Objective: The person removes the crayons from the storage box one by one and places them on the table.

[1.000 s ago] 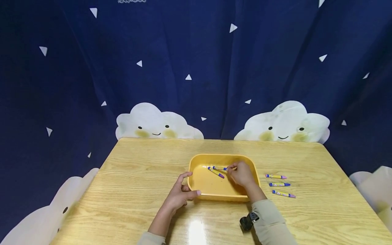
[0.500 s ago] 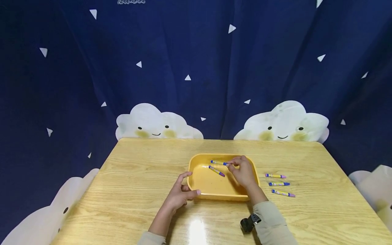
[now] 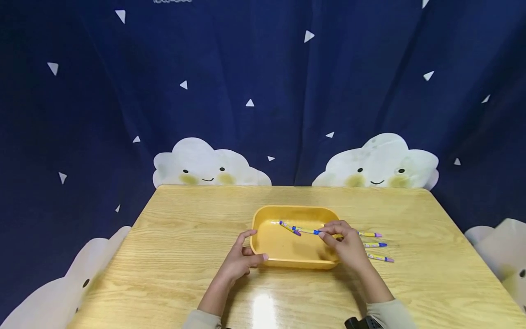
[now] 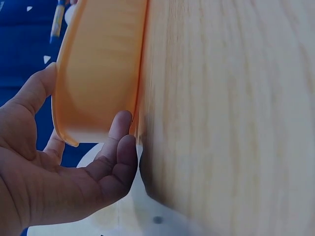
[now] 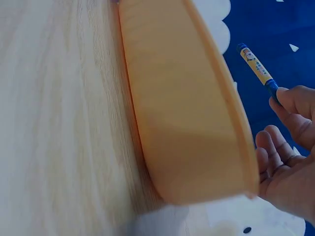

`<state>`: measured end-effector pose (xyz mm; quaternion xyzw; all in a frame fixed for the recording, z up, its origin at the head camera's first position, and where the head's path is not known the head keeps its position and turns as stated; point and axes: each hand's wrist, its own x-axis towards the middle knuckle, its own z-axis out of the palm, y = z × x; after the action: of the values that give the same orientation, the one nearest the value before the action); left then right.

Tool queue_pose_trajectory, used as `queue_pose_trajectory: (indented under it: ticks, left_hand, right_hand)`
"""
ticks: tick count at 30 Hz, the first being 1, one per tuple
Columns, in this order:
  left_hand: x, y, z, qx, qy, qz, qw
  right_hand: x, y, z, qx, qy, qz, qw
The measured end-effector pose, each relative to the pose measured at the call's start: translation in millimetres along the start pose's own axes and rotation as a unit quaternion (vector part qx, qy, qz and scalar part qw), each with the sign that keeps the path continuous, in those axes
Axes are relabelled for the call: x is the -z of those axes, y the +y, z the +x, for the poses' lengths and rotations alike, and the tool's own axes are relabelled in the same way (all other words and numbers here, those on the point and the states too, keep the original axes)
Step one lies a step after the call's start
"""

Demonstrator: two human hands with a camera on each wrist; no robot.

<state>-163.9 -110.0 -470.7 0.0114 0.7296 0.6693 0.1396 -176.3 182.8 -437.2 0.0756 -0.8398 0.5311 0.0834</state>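
Observation:
A yellow plastic tray [image 3: 293,263] sits on the wooden table. My left hand [image 3: 242,261] holds its left end, the thumb at the near rim and other fingers along the side; the left wrist view shows this hand [image 4: 74,167] against the tray wall. Between thumb and fingertips, my right hand [image 3: 349,245] pinches a blue-ended crayon [image 5: 257,66] with a yellow wrapper, raised above the rim in the right wrist view. Inside the tray lies a purple-tipped crayon [image 3: 286,225], partly overlapped by the held one in the head view.
Right of the tray, three crayons lie in a column on the table: one pink-tipped [image 3: 371,234], one blue [image 3: 376,245] and one pale purple-tipped [image 3: 381,258]. My right hand partly covers them. A dark blue curtain [image 3: 287,91] hangs behind the table.
My right hand has lifted the blue-ended crayon from the tray floor and moved right and toward me with it. The left hand stays at the tray's left end.

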Motion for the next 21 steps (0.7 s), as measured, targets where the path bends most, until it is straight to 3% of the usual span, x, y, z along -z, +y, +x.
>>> queue_pose_trajectory:
  ticks: [10,21]
  left_hand:
    - [-2.2,3.4,-0.2,0.002,0.005,0.007,1.0]
    - [-3.6,3.8,-1.9,-0.006,0.0,0.0,1.0]
  right_hand:
    - [39,7,-35,0.009,-0.001,-0.044,0.999]
    - [73,15,-65,0.011,0.036,-0.097,0.995]
